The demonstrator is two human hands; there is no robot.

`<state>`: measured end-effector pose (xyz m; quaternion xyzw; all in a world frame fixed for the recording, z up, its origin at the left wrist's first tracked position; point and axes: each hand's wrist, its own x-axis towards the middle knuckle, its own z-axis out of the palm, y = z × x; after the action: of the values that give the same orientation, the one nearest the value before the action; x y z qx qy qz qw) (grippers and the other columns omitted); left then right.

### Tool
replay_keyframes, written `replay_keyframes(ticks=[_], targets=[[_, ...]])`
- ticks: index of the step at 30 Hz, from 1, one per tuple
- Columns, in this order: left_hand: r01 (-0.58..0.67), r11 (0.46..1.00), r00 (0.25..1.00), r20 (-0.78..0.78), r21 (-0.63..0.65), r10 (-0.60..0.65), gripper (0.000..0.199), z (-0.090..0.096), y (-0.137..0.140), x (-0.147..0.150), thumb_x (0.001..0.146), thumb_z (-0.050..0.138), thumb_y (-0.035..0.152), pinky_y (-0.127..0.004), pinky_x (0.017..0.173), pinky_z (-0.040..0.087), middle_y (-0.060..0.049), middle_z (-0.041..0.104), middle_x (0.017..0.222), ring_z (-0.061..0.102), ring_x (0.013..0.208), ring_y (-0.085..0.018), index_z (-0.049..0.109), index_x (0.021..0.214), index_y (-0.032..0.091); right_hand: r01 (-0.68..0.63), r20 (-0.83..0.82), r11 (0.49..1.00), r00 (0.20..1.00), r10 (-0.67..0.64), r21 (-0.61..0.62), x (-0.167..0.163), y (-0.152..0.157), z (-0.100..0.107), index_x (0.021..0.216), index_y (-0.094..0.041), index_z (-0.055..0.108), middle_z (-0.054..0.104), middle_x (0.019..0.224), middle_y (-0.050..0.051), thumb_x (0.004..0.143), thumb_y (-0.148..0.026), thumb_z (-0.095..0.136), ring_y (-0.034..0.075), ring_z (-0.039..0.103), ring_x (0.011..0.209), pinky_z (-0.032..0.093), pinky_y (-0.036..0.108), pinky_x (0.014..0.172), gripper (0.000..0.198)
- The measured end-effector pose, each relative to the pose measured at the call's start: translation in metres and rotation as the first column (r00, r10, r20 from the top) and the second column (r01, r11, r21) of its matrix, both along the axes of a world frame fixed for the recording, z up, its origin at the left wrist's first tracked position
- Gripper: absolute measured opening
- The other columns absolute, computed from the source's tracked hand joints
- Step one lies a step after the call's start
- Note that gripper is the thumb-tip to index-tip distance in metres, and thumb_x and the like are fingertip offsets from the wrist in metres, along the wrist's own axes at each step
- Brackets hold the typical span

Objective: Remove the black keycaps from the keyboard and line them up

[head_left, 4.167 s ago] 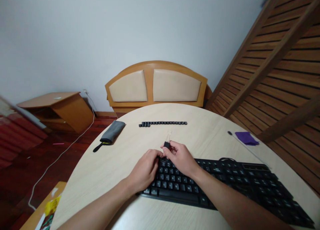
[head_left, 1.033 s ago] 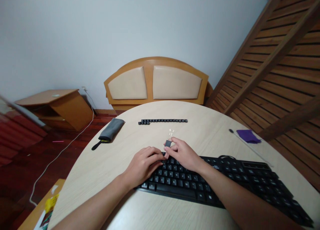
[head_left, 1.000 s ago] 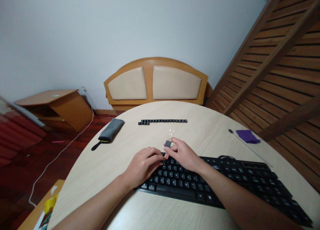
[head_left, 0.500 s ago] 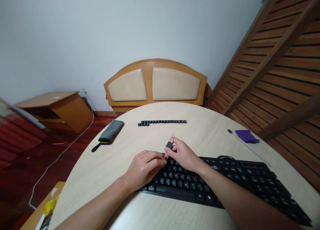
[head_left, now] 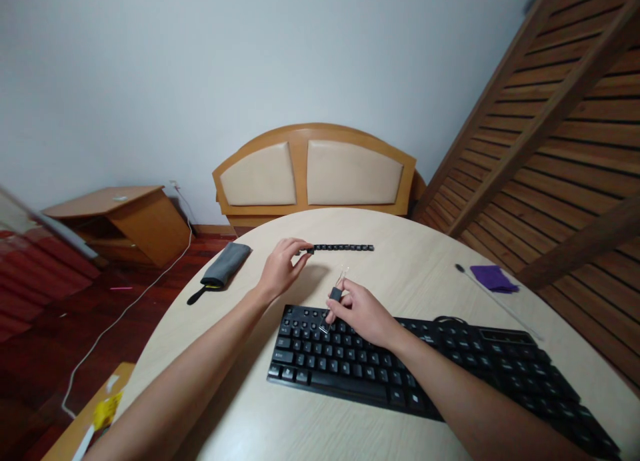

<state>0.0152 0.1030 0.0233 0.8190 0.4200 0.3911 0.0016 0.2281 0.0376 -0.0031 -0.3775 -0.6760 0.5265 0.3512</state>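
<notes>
Thumb and fingertips of the left hand (head_left: 281,267) pinch 1 black keycap (head_left: 311,251) at the keycap row (head_left: 345,247), beyond the keyboard (head_left: 345,354); the right hand (head_left: 364,314) closes its fingers around a wire-ended tool (head_left: 335,293) above the keyboard's left part.

Soft room light is falling over the table (head_left: 410,267), and the left hand (head_left: 283,266) is casting a faint shadow (head_left: 316,275) just beyond and left of the grip of the right hand (head_left: 367,314). Well right of that grip, the wide lens is stretching the keyboard (head_left: 345,355) and slanting the slats (head_left: 565,141); far left, the curtain (head_left: 50,267) is blurring beside the dim floor (head_left: 90,311).
</notes>
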Motion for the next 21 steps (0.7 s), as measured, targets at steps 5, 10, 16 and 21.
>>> replay_keyframes(ticks=[5,10,16,21], targets=[[-0.059,0.997,0.992,-0.110,0.043,0.063,0.016,-0.021,0.039,-0.008,0.091,0.057,0.021,-0.039,0.090,0.048,-0.008,0.070,0.102,0.058,0.100,-0.023,0.066,0.104,0.020,0.008,0.013,1.000,1.000,-0.008,-0.021,-0.001,-0.003,0.004,0.087,-0.019,0.049,0.073,0.070,0.004,0.087,-0.031,0.059,0.020,0.072,0.071,0.053,0.032,0.071,0.016],[-0.079,0.996,0.985,-0.150,0.032,0.083,0.013,-0.046,0.051,-0.017,0.088,0.063,0.018,-0.040,0.091,0.046,-0.007,0.070,0.102,0.056,0.099,-0.023,0.069,0.098,0.021,0.016,0.031,1.000,0.999,-0.015,-0.023,-0.001,-0.004,0.006,0.088,-0.019,0.050,0.073,0.071,0.004,0.087,-0.031,0.060,0.020,0.072,0.070,0.052,0.031,0.070,0.016],[-0.137,0.990,0.975,-0.171,0.018,0.138,0.013,-0.053,0.060,-0.021,0.085,0.065,0.019,-0.042,0.091,0.045,-0.007,0.068,0.104,0.054,0.100,-0.024,0.070,0.097,0.021,0.020,0.034,1.000,0.999,-0.020,-0.014,-0.001,-0.003,0.005,0.090,-0.019,0.050,0.074,0.072,0.005,0.087,-0.031,0.059,0.019,0.072,0.070,0.052,0.029,0.068,0.016],[-0.164,0.986,0.970,-0.183,0.003,0.162,0.013,-0.057,0.063,-0.021,0.084,0.065,0.020,-0.041,0.092,0.045,-0.006,0.068,0.103,0.055,0.101,-0.025,0.070,0.096,0.023,0.022,0.055,1.000,0.998,-0.021,-0.012,-0.001,-0.002,0.005,0.090,-0.020,0.049,0.074,0.072,0.005,0.087,-0.031,0.060,0.020,0.072,0.070,0.051,0.029,0.067,0.016]])
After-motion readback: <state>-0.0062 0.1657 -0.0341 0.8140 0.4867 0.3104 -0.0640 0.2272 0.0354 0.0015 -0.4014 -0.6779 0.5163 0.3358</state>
